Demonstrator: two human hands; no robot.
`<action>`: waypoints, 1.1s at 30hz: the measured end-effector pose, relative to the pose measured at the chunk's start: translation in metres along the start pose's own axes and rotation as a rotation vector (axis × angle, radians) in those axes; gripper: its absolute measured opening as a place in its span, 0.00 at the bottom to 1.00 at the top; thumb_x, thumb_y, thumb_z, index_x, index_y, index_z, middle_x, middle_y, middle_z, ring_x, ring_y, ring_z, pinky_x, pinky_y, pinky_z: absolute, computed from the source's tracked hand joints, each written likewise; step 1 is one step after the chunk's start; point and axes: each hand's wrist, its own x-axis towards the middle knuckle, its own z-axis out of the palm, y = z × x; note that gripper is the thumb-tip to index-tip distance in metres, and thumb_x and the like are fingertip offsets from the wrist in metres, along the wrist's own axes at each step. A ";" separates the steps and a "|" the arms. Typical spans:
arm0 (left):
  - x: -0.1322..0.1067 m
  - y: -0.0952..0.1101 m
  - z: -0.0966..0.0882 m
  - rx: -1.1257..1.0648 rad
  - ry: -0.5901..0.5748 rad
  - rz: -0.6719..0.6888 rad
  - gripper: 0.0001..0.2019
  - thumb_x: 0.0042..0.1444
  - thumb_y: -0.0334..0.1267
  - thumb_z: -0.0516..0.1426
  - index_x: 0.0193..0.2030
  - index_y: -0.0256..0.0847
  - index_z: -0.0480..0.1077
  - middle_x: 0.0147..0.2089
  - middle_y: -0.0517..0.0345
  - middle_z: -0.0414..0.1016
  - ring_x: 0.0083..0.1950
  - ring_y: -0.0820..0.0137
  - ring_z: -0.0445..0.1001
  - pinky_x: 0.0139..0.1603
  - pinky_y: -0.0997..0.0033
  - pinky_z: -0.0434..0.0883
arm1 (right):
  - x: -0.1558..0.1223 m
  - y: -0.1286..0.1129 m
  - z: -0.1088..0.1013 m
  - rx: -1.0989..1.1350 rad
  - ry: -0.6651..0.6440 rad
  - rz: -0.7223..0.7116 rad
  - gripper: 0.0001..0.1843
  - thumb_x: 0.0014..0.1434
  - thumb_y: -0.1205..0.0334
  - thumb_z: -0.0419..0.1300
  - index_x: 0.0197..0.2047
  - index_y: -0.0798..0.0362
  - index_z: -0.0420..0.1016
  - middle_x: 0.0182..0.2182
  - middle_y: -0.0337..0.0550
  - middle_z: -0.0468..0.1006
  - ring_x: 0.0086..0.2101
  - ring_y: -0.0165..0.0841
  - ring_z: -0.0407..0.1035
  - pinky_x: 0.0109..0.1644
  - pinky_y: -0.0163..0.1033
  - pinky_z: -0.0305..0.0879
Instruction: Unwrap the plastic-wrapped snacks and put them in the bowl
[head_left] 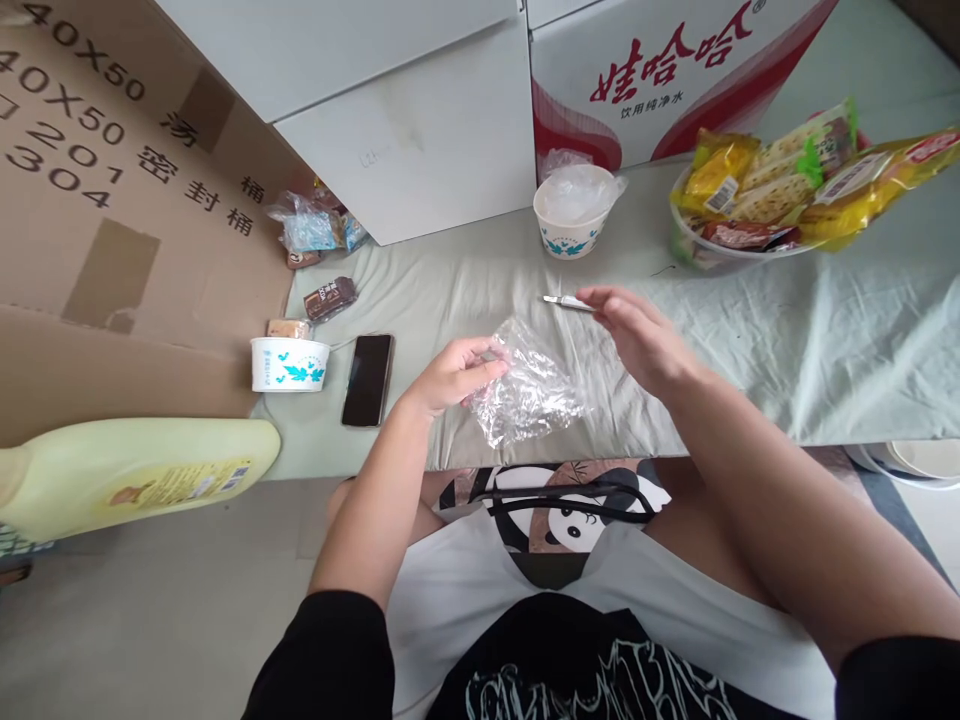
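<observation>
My left hand (463, 375) pinches the edge of a crumpled clear plastic bag (531, 395) near the front of the cloth-covered surface. The bag spreads out to the right of the fingers. Just beyond it lies a slim silver tool (564, 302) with a pointed left end, whose exact kind I cannot make out. My right hand (643, 338) is over the right end of this tool, fingers stretched out and close together. The fingertips hide that end, so whether they touch it is unclear.
A paper cup with plastic inside (568, 240) stands at the back. Packaged snacks fill a clear bowl (686, 240) on the right. A phone (368, 380), a paper bowl (289, 364) and a wrapped snack (331, 298) lie left. White cartons (420, 130) wall the back; a yellow-green bottle (150, 470) juts in front-left.
</observation>
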 end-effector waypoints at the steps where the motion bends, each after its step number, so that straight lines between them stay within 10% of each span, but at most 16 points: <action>1: 0.002 0.003 -0.002 0.028 -0.062 -0.021 0.16 0.51 0.49 0.68 0.36 0.39 0.74 0.17 0.68 0.64 0.16 0.78 0.60 0.16 0.76 0.53 | 0.000 -0.001 -0.001 -0.015 -0.094 0.008 0.28 0.55 0.34 0.63 0.49 0.46 0.75 0.51 0.45 0.77 0.54 0.42 0.69 0.58 0.51 0.66; 5: 0.022 0.000 -0.009 0.039 -0.009 -0.010 0.21 0.53 0.58 0.67 0.36 0.40 0.76 0.20 0.66 0.64 0.20 0.77 0.61 0.23 0.75 0.59 | -0.003 -0.004 0.009 -0.033 -0.476 0.179 0.18 0.52 0.47 0.72 0.35 0.50 0.73 0.26 0.37 0.72 0.27 0.30 0.65 0.32 0.40 0.64; 8: 0.042 -0.018 -0.008 -0.158 0.320 0.097 0.28 0.54 0.69 0.61 0.37 0.41 0.74 0.23 0.62 0.66 0.26 0.73 0.68 0.29 0.72 0.66 | -0.005 0.000 0.017 -0.016 -0.276 0.124 0.14 0.58 0.51 0.67 0.31 0.50 0.71 0.25 0.37 0.70 0.26 0.29 0.63 0.30 0.39 0.62; 14: 0.052 -0.024 0.013 -0.411 0.057 -0.028 0.26 0.44 0.54 0.73 0.44 0.40 0.76 0.37 0.53 0.80 0.39 0.64 0.80 0.41 0.65 0.75 | 0.001 0.011 0.019 0.060 -0.022 0.135 0.16 0.58 0.47 0.65 0.39 0.48 0.67 0.29 0.37 0.73 0.29 0.31 0.69 0.35 0.42 0.69; 19: 0.050 -0.019 0.014 -0.406 0.226 -0.086 0.17 0.47 0.42 0.71 0.41 0.40 0.73 0.29 0.64 0.75 0.26 0.75 0.74 0.25 0.76 0.70 | 0.008 0.012 0.016 0.160 0.259 0.113 0.27 0.50 0.54 0.71 0.48 0.45 0.64 0.30 0.33 0.75 0.29 0.31 0.72 0.36 0.40 0.68; 25: 0.044 -0.024 0.009 -0.333 0.190 -0.018 0.22 0.50 0.50 0.69 0.48 0.44 0.71 0.22 0.70 0.70 0.20 0.72 0.73 0.19 0.76 0.68 | 0.008 0.008 0.021 0.178 -0.041 0.200 0.21 0.48 0.49 0.72 0.34 0.52 0.70 0.25 0.38 0.75 0.24 0.29 0.69 0.29 0.38 0.65; 33: 0.046 -0.012 0.000 -0.480 0.248 0.079 0.15 0.43 0.48 0.68 0.32 0.41 0.74 0.24 0.65 0.72 0.23 0.76 0.70 0.22 0.76 0.65 | 0.008 -0.002 0.016 0.369 -0.019 0.146 0.16 0.48 0.50 0.66 0.32 0.49 0.67 0.23 0.35 0.71 0.22 0.30 0.68 0.28 0.39 0.67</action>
